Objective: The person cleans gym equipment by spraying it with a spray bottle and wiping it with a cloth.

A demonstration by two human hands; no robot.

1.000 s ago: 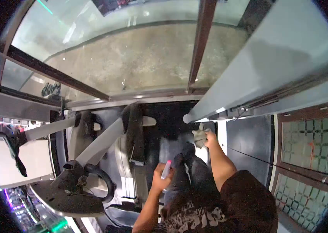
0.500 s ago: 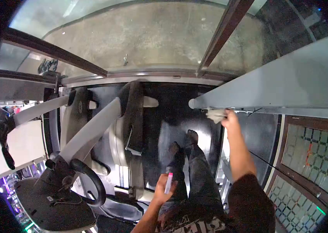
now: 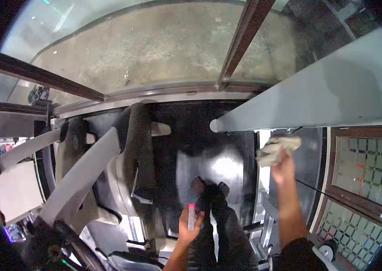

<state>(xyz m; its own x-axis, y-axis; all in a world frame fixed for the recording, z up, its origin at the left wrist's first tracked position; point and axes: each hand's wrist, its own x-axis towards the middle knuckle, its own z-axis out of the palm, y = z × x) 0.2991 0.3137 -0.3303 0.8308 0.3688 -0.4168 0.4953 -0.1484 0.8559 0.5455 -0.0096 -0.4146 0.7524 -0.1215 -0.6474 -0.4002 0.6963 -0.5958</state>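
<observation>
My right hand [image 3: 284,169] grips a crumpled off-white cloth [image 3: 276,151], which hangs just below the lower edge of a long light-grey panel [image 3: 304,101] with a rounded end. Cloth and panel look slightly apart. Down near my legs, my left hand [image 3: 185,229] is wrapped round a small pale, slim bottle [image 3: 192,220] with a bright pink top. What the bottle contains cannot be made out.
Grey exercise machines [image 3: 130,149] with thick slanting arms stand at the left. A brown-framed window [image 3: 236,49] runs along the far side. Metal frame parts [image 3: 268,217] are at my right, near a patterned glass door [image 3: 366,158]. My feet [image 3: 209,184] are on glossy black flooring.
My right hand has drawn the cloth away from the panel's lower edge, toward me and to the right. My left hand still holds the bottle. The whole view has shifted a little.
</observation>
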